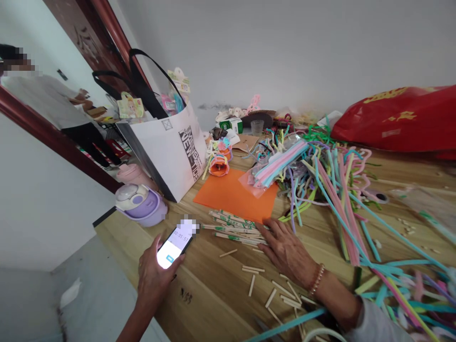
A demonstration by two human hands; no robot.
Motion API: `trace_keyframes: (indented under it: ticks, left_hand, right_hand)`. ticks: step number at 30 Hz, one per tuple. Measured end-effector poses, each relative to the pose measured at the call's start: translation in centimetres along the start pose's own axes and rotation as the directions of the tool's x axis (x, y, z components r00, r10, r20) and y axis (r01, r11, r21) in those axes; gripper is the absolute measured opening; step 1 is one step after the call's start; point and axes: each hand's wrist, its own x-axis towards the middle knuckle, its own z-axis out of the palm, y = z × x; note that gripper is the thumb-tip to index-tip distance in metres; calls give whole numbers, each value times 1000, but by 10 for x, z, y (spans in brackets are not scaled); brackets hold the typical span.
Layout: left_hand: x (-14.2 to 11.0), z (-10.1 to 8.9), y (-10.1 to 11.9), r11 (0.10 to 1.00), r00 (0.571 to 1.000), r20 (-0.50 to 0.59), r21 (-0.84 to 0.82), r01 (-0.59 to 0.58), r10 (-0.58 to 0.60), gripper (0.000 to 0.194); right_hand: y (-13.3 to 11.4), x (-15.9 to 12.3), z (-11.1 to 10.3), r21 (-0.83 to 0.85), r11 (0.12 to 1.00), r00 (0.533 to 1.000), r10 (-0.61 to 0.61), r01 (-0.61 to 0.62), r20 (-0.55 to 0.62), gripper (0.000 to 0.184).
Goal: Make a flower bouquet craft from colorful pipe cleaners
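Observation:
My left hand (153,278) is shut on a smartphone (176,247) at the table's near edge, its lit screen showing a timer. My right hand (288,251) lies flat and open on the wooden table (210,304), fingertips at a pile of green-printed wooden sticks (235,230). A beaded bracelet (317,280) circles that wrist. Short loose sticks (274,289) lie scattered below the hand. To its right spreads a heap of colourful pipe cleaners (342,209). An orange paper sheet (228,194) lies beyond the sticks, partly under a plastic bag of pipe cleaners (281,164).
A white shopping bag (171,152) with black handles stands at the table's far left, beside a lilac lidded cup (140,204). A red plastic sack (395,118) lies against the back wall. A person in a white top (42,97) stands beyond a dark wooden door frame (46,135).

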Motion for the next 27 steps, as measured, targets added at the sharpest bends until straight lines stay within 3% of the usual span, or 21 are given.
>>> trace_keyframes:
  ticks: [5, 11, 27]
  left_hand:
    - [2, -3, -2, 998, 998, 43, -41, -40, 42, 88]
    - [-9, -6, -3, 994, 998, -3, -93, 56, -56, 85]
    - [-17, -2, 0, 991, 995, -68, -121, 62, -71, 82]
  right_hand:
    - [0, 0, 0, 2, 1000, 1000, -4, 4, -8, 44]
    - [0, 1, -1, -2, 1000, 1000, -2, 2, 6, 45]
    - [0, 0, -1, 6, 1000, 1000, 3, -3, -10, 44]
